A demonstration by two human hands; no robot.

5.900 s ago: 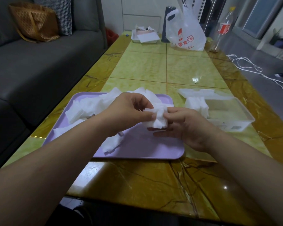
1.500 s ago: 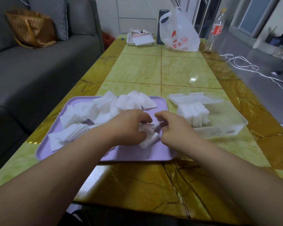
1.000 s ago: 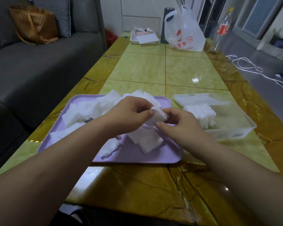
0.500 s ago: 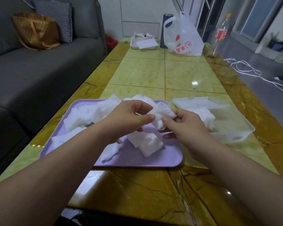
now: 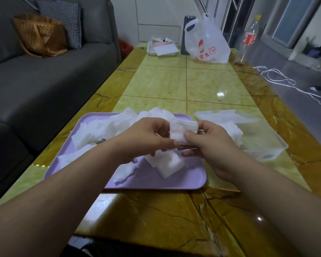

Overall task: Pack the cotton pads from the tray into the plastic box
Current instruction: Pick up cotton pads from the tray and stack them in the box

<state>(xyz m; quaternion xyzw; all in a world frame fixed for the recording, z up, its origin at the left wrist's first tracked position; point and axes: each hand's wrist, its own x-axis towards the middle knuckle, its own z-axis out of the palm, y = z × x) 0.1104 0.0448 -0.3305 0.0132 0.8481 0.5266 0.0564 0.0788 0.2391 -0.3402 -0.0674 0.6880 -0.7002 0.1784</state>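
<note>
Squaring a small stack of cotton pads above the tray

Left hand and right hand are pinching the stack's edges; soft, light, likely fanning apart; plastic box waiting at 3 o'clock.

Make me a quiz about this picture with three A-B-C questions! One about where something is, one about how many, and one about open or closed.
1. Where is the clear rectangular plastic box compared with the flat purple plastic tray?
A) on top of it
B) to its left
C) to its right

2. How many hands grip the small stack of white square cotton pads?
A) none
B) two
C) one

3. The box is:
A) open, with some pads inside
B) closed
C) open and empty

Answers:
1 C: the box stands on the table just off the tray's right edge.
2 B: the left hand and right hand both pinch the stack, above the tray.
3 A: its lid is flipped back and white pads show inside.
</note>
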